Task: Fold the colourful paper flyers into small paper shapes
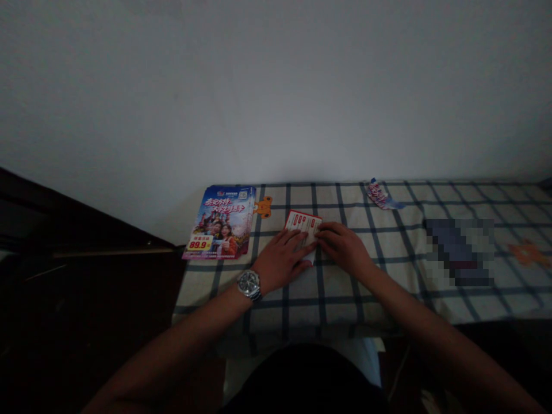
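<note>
A small folded leaflet point(303, 223) with a red border lies on the checked cloth point(388, 253), at the middle of the surface. My left hand point(282, 260), with a wristwatch point(249, 284) on the wrist, lies flat on the leaflet's near left part with its fingers stretched out. My right hand point(342, 246) rests on the leaflet's right edge, fingers curled and pressed down on the paper.
A stack of colourful flyers point(221, 221) lies at the cloth's left end. A folded paper piece point(379, 194) sits at the back near the white wall. Orange prints point(264, 206) mark the cloth. A blurred dark patch point(460, 250) lies at the right. Dark furniture stands to the left.
</note>
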